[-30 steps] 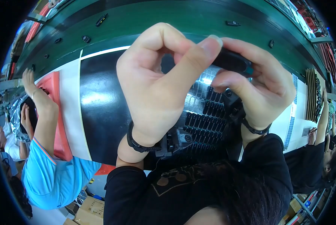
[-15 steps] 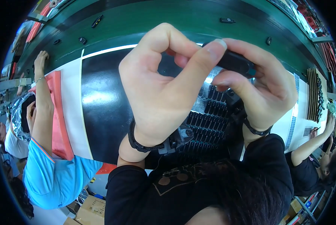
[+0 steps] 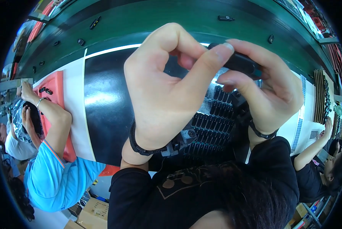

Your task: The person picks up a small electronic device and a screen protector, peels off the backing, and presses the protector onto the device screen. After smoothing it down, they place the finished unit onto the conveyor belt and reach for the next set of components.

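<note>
Both hands, the left hand (image 3: 167, 91) and right hand (image 3: 266, 87), pinch one small black part (image 3: 241, 63) between fingertips, raised close to the camera above one black tray (image 3: 213, 126) of many slotted black pieces on the black-and-white worktop (image 3: 102, 110), with one co-worker's arm (image 3: 52, 114) resting at left.
</note>
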`<action>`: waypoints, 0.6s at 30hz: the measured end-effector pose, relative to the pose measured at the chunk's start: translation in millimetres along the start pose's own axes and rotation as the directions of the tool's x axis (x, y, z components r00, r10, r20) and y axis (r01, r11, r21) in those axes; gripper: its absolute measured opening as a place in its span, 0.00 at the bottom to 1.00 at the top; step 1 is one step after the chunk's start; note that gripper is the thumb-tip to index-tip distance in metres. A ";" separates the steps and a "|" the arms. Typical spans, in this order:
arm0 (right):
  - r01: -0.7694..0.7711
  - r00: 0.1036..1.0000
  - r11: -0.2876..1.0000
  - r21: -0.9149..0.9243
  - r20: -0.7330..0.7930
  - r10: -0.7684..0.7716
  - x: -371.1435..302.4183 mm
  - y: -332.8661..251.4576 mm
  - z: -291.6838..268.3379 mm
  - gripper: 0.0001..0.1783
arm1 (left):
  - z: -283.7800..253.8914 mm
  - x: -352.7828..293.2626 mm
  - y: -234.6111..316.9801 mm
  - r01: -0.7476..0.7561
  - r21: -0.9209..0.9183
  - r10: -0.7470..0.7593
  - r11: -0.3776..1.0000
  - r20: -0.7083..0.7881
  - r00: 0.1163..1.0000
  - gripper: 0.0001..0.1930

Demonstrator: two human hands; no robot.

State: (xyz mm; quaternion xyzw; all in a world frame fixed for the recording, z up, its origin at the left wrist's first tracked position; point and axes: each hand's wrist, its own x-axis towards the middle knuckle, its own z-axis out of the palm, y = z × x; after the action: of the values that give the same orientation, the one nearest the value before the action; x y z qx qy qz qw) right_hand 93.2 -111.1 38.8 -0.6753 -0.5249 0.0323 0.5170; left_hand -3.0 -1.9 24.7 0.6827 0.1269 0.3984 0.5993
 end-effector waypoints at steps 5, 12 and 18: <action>0.015 1.000 0.999 -0.031 0.000 -0.015 0.2 1.9 -1.0 0.18 | -2.2 2.3 -1.0 -0.065 0.183 0.058 0.981 0.045 0.997 0.07; 0.023 1.000 0.999 -0.033 0.009 -0.023 4.2 9.2 2.2 0.17 | -9.7 13.9 -9.6 0.125 0.216 -0.161 0.968 0.158 0.974 0.09; 0.004 1.000 0.985 0.170 0.025 -0.009 8.4 12.8 5.0 0.12 | -13.4 15.4 -4.0 0.257 -0.113 -0.207 0.960 0.330 0.921 0.10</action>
State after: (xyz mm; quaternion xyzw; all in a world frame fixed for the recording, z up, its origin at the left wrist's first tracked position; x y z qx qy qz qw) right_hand 102.7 -100.4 31.4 -0.6265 -0.5291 0.0840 0.5661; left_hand -1.1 18.7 26.6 0.6692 0.0787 0.2190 0.7057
